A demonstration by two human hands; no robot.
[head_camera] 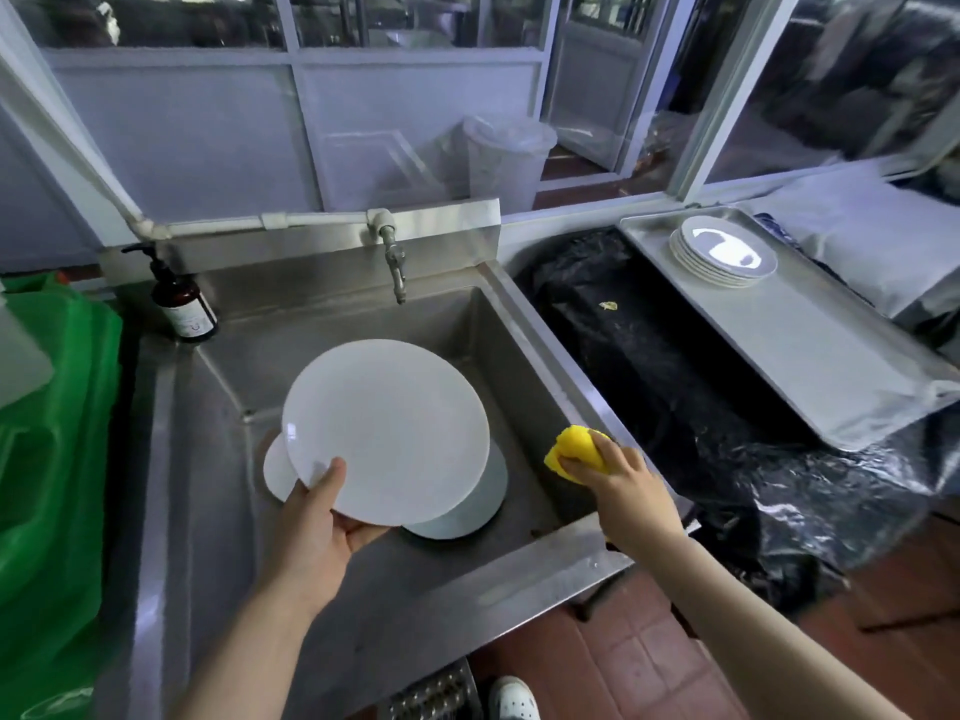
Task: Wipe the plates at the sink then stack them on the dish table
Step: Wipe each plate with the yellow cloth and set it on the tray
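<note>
Wiping step in hand: left hand (317, 532) grips a plate (387, 431) tilted over the sink (524, 324), right hand (618, 480) clenches the sponge (576, 449) just beside it, apart; next, sponge must meet plate before stacking on the tabletop (810, 350).

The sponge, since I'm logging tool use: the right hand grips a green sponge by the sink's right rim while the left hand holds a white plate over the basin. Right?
Not quite. The head view shows the sponge is yellow, not green. The right hand does grip it by the sink rim, and the left hand holds the white plate over the basin.
</note>
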